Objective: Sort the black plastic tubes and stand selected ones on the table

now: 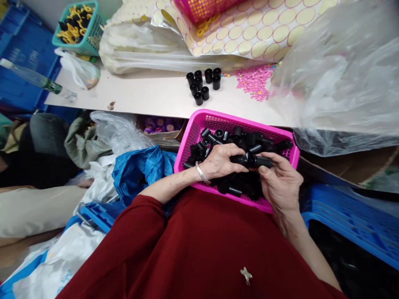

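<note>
Lap: draped in a red garment (199, 241), with the near rim of the pink basket (187, 145) resting on it.
Left hand (220, 161): silver bangle (202, 173) at the wrist; fingers closed over the left end of a black tube (253, 160).
Right hand (280, 182): thumb on top and fingers beneath, pinched on the tube's right end.
Hands together: both clamped on the one piece, nearly meeting at its middle.
Black tube: held level just above the basket's heap, over its centre; looked like two short sections meeting end to end, though the joint could not be made out.
Step in hand: judged to be the mating of two sections, pressed towards each other along their shared axis.
Next move calls for: both ends kept in line, a firm straight push or twist, and a free spot for the joined piece.
Loose black caps (243, 137): piled in the basket under and beyond the hands, lying every way.
Beside the lap: crumpled blue bag (140, 166) to the left, blue crate (358, 224) to the right.
Desk (149, 95): beyond the basket, with a cluster of upright black caps (202, 83) and a scatter of pink discs (254, 81) just beside them.
Far edge: clear plastic bags (343, 74) at the right, a sheet of round stickers (255, 29) behind, and a teal basket (93, 37) of yellow and black parts at the left.
</note>
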The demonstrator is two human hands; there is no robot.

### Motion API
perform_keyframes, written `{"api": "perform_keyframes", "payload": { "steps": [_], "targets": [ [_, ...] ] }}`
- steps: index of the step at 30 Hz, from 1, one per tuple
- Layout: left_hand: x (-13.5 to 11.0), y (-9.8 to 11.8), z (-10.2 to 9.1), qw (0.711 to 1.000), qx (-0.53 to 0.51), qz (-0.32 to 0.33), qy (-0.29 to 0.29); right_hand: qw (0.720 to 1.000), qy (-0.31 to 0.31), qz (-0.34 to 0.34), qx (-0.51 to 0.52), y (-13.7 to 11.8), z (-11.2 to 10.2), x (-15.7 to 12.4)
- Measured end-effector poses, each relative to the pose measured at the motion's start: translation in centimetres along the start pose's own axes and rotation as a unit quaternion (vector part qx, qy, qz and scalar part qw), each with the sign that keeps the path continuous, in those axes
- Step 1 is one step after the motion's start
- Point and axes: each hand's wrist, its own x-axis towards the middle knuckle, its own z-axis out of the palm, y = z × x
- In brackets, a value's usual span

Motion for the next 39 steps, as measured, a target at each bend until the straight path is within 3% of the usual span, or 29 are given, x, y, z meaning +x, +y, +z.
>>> {"api": "perform_keyframes", "payload": {
  "steps": [6, 14, 21, 32, 39],
  "targets": [
    [0.1, 0.1, 0.0, 0.999, 0.034, 0.023, 0.001, 0.998, -0.007, 0.034, 0.046, 0.3, -0.1, 0.4],
    [0.2, 0.7, -0.5, 0.994, 0.092, 0.058, -0.033, 0.996, 0.004, -0.059, -0.073, 1.1, -1.1, 0.1],
    [0.8, 1.4, -1.1, 0.991, 0.098, 0.046, -0.081, 0.993, 0.001, -0.07, -0.094, 0.7, -1.2, 0.0],
    [1.0, 1.0, -0.8, 0.994, 0.08, 0.031, -0.066, 0.998, 0.007, -0.048, -0.041, 1.2, -1.2, 0.1],
    [1.3, 1.7, -1.0, 0.995, 0.066, 0.018, -0.076, 0.995, 0.006, -0.072, -0.069, 1.1, -1.3, 0.1]
  ]
}}
